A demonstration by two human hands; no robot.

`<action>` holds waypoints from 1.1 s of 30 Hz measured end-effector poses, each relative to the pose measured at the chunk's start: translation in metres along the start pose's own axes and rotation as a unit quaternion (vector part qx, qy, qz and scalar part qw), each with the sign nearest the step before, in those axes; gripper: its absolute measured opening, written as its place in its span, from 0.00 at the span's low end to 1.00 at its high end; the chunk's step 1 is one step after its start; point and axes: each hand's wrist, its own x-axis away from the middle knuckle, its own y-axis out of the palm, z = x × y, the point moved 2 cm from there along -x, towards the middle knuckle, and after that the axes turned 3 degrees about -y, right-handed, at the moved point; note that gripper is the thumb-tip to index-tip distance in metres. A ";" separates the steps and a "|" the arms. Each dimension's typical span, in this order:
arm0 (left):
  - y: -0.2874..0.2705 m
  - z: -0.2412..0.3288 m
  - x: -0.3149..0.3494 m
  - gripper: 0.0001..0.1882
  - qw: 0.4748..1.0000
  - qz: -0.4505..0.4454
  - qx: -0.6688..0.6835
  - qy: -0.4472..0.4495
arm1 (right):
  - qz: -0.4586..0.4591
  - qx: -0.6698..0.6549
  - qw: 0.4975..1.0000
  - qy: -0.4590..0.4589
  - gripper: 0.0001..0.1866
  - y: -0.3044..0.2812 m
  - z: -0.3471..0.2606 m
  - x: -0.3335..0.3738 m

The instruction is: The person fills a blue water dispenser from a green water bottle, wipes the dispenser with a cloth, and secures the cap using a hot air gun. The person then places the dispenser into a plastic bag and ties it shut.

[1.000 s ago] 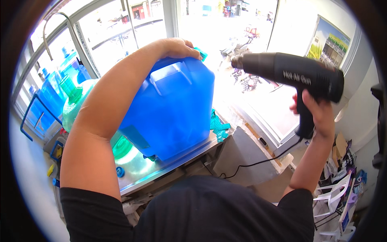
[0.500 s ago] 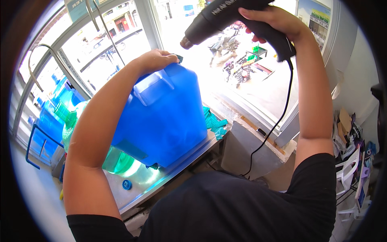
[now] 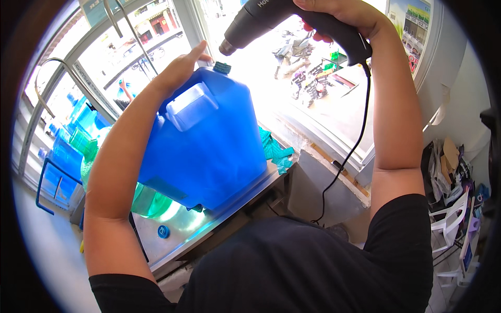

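A large blue water jug (image 3: 206, 148) stands on a metal table (image 3: 180, 237), a clear pale handle recess near its top. Its dark green cap (image 3: 222, 67) shows at the upper corner. My left hand (image 3: 183, 68) is beside the cap, fingers apart, holding nothing; part of it lies behind the jug's top. High on the right, my right hand (image 3: 347, 14) grips a black heat gun (image 3: 266, 22) by its handle. The nozzle points down and left, just above the cap and apart from it.
A small blue cap (image 3: 164, 231) lies on the table. Green bottles (image 3: 151, 202) stand left of the jug, and teal wrapping strips (image 3: 276, 151) lie at its right. The heat gun's black cord (image 3: 360, 135) hangs down. More blue jugs (image 3: 65, 161) are by the glass at left.
My left hand has come off the cap, moving left with its fingers spread. The heat gun in my right hand has shifted left and up, its nozzle now nearer the cap.
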 end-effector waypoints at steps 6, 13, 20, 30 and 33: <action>-0.008 0.020 0.045 0.26 0.958 0.250 0.042 0.134 | 0.077 0.087 0.990 -0.080 0.27 0.014 0.027 0.042; 0.164 -0.016 0.153 0.12 0.984 -0.099 -0.018 0.149 | 0.248 -0.136 0.949 -0.135 0.27 0.069 0.124 0.207; 0.349 -0.095 0.090 0.27 0.953 -0.205 -0.215 -0.059 | 0.263 -0.236 0.935 0.037 0.39 0.087 0.197 0.320; 0.394 -0.152 0.010 0.22 0.937 0.016 -0.162 -0.309 | 0.323 -0.157 0.930 0.080 0.43 0.098 0.215 0.375; 0.397 -0.156 0.011 0.16 0.932 0.056 -0.197 -0.300 | 0.316 -0.156 0.932 0.086 0.40 0.102 0.222 0.382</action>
